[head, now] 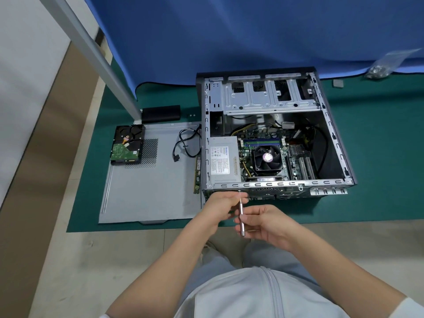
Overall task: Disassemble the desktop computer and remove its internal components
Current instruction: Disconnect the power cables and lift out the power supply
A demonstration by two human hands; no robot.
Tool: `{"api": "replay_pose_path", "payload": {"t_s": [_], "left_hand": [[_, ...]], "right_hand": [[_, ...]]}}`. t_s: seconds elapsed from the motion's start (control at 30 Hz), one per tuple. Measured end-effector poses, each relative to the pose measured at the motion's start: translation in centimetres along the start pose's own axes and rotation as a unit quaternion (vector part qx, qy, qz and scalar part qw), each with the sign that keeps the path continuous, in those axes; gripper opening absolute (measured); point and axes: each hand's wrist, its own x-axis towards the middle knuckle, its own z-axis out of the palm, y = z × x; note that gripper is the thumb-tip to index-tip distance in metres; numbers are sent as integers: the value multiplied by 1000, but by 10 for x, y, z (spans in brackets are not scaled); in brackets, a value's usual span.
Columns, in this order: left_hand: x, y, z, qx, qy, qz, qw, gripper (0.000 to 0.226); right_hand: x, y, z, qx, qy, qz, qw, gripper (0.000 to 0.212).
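Working at the near edge of the green mat (378, 157), the right hand (267, 222) is pinching a slim screwdriver (241, 214) while the left hand (221, 206) is curling around its upper shaft, steadying the tip at the computer case (275, 134) rear panel, just below the power supply (223, 159). Keeping the shaft square to the screw and pressing firmly should be preventing slips.
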Motion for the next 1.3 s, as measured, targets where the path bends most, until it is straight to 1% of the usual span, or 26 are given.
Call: {"api": "replay_pose_path", "payload": {"t_s": [0.03,0.13,0.17,0.27,0.3,0.37,0.43,0.53,0.63,0.7,0.73,0.83,0.97,1.03,1.1,1.17,1.23,1.3], "left_hand": [[-1,1,0,1,5,-9,1000,15],[-1,-2,3,29,45,-5,999,41],[0,-3,5,31,59,7,998,41],[1,-3,10,-2,77,29,997,20],[1,-1,11,-19,77,30,996,17],[0,0,12,-33,68,24,997,14],[-1,1,13,-28,54,20,998,12],[-3,2,12,-42,35,12,998,19],[-4,2,9,-81,20,-3,997,15],[-4,2,9,-97,26,-9,995,15],[-3,1,9,-102,34,-10,994,17],[-1,-3,7,-111,58,3,992,23],[1,-5,7,-95,74,18,993,15],[1,-5,7,-97,72,16,993,15],[2,-4,5,-93,64,13,994,19],[3,-3,3,-83,56,15,995,20],[1,-4,1,-73,53,19,996,16],[-3,-6,-2,-67,48,28,996,8]], "right_hand": [[1,1,1,-5,11,-3,1000,11],[1,2,4,-21,48,-14,999,15],[2,3,4,-24,51,-17,998,16],[3,4,4,-22,28,-18,999,15],[4,4,4,-22,21,-18,999,15],[3,3,3,-20,8,-16,1000,15],[1,0,0,-3,-22,-17,1000,15],[-1,-1,-3,31,-54,-19,998,22],[0,0,0,23,-30,-28,999,16],[1,0,5,2,-7,-29,1000,10],[2,-1,6,-9,3,-29,1000,10],[4,-2,9,-38,33,-26,998,21],[7,-4,6,-80,72,-29,994,32],[7,-5,5,-102,87,-31,990,36],[7,-6,5,-158,107,-41,981,38],[7,-6,2,-240,137,-67,959,37],[6,-5,-3,-343,166,-96,919,32],[4,-6,-10,-425,174,-118,880,24]]}}
